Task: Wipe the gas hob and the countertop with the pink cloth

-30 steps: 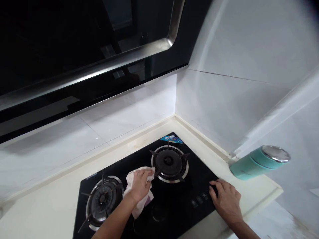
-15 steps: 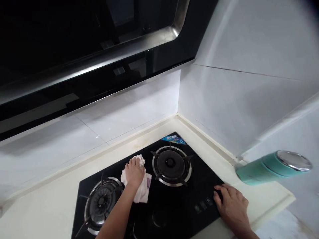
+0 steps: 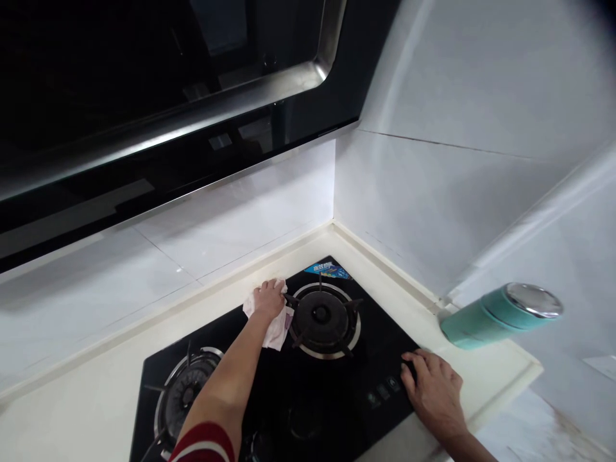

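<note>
My left hand [image 3: 269, 299] is closed on a pale pink cloth [image 3: 278, 332], pressing it against the back edge of a black glass gas stove [image 3: 308, 378]. The cloth lies just left of the right burner [image 3: 321, 316], and part of it hangs loose toward me. Resting at the stove's right edge is my right hand [image 3: 434, 390], thumb and fingers apart, holding nothing. My left forearm partly covers the left burner [image 3: 181, 393].
A black range hood [image 3: 250, 135] overhangs the stove. To the right, a green bottle [image 3: 474, 327] with a silvery lid stands on the cream countertop [image 3: 385, 273]. Tiled walls [image 3: 409, 186] meet in the corner behind. A blue sticker [image 3: 328, 267] marks the stove's back corner.
My left hand has pushed the cloth away from me, from between the burners to the stove's back edge. My right hand keeps its place on the edge. The view has shifted slightly.
</note>
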Demonstrator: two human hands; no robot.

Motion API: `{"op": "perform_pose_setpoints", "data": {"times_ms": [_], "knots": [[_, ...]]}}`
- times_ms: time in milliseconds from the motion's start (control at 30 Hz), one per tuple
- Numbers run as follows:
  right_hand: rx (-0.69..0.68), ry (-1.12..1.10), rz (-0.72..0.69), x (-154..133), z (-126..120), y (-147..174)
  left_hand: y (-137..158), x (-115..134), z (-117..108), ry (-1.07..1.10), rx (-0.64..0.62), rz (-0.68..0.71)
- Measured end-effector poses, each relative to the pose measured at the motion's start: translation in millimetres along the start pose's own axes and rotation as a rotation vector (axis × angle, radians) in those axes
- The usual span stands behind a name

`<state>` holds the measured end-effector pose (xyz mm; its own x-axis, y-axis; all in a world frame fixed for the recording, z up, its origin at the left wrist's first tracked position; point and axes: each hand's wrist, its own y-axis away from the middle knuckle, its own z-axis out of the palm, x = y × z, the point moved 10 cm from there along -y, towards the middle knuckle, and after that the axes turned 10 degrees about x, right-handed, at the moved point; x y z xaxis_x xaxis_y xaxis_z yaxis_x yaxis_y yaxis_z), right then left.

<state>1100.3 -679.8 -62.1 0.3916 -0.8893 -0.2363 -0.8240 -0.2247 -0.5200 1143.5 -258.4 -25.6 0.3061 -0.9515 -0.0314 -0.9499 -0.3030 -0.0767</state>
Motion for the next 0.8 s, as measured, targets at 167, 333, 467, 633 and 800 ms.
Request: {"op": "perform_pose_setpoints", "data": {"times_ms": [167, 333, 467, 633, 800], "knots": [[0.011, 0.001, 0.005, 0, -3, -1, 31, 3, -5, 0.012, 0.022, 0.046], [-0.009, 0.009, 0.018, 1, -2, -2, 75, 5, -9, 0.016, 0.048, 0.059], [-0.009, 0.016, 0.017, -1, -4, -3, 110, 18, -13, 0.032, 0.07, 0.1], [-0.009, 0.015, 0.013, -4, -7, -5, 143, 35, -20, 0.079, 0.119, 0.147], [-0.003, -0.008, 0.017, -3, -8, -5, 172, 43, -24, 0.101, 0.127, 0.202]]}}
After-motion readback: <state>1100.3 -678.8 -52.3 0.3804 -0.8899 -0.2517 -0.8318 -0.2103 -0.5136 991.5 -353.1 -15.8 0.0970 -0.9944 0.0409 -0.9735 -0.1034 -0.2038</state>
